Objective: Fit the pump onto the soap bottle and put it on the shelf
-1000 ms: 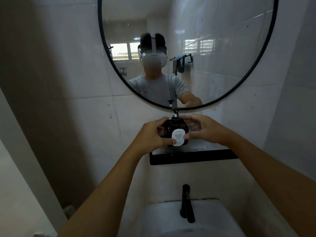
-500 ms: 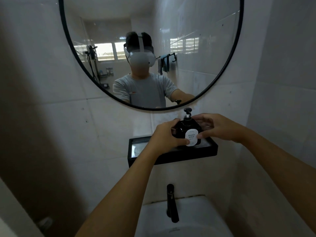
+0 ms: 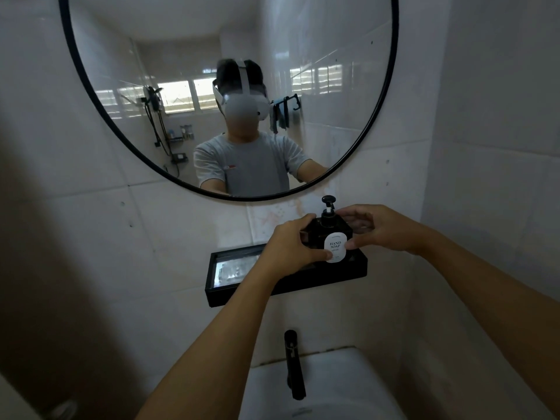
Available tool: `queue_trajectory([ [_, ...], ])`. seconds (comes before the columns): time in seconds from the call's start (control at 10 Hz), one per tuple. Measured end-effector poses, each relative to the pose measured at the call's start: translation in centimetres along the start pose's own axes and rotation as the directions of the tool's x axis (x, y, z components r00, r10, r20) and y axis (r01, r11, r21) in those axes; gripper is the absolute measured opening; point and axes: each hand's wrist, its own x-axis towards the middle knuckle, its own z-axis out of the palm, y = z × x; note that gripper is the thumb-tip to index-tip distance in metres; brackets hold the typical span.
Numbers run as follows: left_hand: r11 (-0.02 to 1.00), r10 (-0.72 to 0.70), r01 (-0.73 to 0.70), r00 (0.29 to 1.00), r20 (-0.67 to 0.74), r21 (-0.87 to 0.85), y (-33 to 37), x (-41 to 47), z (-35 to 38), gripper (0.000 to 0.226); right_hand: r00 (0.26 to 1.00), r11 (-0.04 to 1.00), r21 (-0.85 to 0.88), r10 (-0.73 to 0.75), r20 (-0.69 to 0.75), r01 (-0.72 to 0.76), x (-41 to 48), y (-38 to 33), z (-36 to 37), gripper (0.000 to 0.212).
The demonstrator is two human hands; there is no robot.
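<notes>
Both of your hands are on the soap bottle: your left hand curls round its left side, thumb under the label, and your right hand pinches its right side. Between them it stands upright, pump fitted, at the shelf's right end; whether its base has landed, you cannot tell.

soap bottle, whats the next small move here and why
Probably let go with both hands. The soap bottle already wears its pump and stands upright at the right end of the shelf, with the left hand and right hand on its sides.
</notes>
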Motion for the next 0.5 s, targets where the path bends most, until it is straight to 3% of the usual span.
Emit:
queue_trajectory([
  [0.2, 1.0, -0.002, 0.002, 1.0, -0.014, 0.005, 0.1, -0.2, 0.1, 0.069, 1.0, 1.0, 0.005, -0.01, 0.014, 0.01, 0.3, 0.7, 0.1, 0.076],
  [0.4, 0.996, -0.012, 0.016, 0.998, -0.056, 0.082, 1.3, -1.4, -0.3, 0.093, 0.999, 0.999, 0.036, -0.037, 0.01, 0.037, -0.6, 0.4, 0.3, 0.087],
  [0.5, 0.997, 0.08, -0.079, 0.948, -0.308, 0.016, 1.6, -4.3, -0.7, 0.08, 0.966, 0.981, 0.093, -0.145, -0.213, 0.168, -1.8, -0.1, -0.4, 0.088],
])
